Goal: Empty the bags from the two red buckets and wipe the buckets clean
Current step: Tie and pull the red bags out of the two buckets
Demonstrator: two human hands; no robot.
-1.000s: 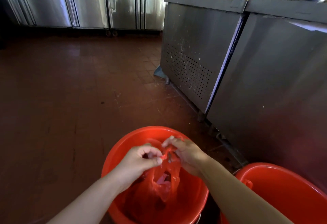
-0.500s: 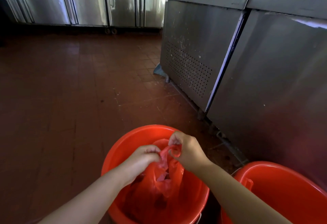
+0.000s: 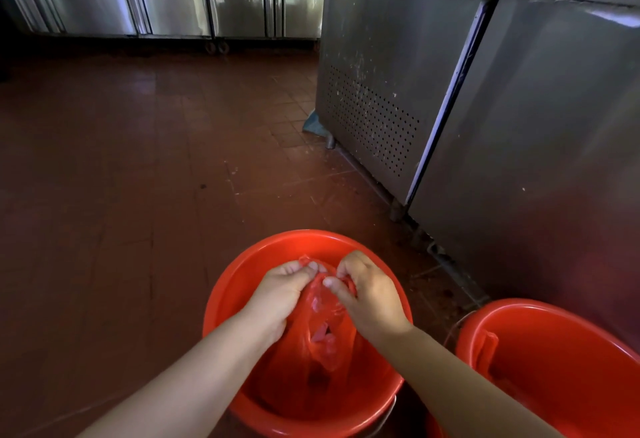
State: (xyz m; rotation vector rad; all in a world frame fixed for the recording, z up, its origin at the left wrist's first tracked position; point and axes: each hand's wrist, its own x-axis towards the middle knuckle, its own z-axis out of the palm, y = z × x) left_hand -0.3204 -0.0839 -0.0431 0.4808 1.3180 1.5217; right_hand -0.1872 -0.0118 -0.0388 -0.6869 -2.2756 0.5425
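A: What've your hands got rn?

B: Both on the red bag (image 3: 323, 326). Your left hand (image 3: 282, 294) has fingers curled round the bag's top edge, and your right hand (image 3: 367, 294) pinches the same bunched top just beside it, thumb and fingers closed on the plastic. The two hands nearly touch.

A: And the bag, where's it at?

B: Hanging from your grip inside the left red bucket (image 3: 242, 275), its lower part down in the bucket, w/ pale bits showing through the plastic. That bucket stands on the brown tiled floor (image 3: 121, 178).

A: 2nd one?

B: The right red bucket (image 3: 554, 361) is just beside it, at the foot of the steel cabinet (image 3: 536, 126). There's red plastic against its inner wall, prob a bag, can't tell for sure.
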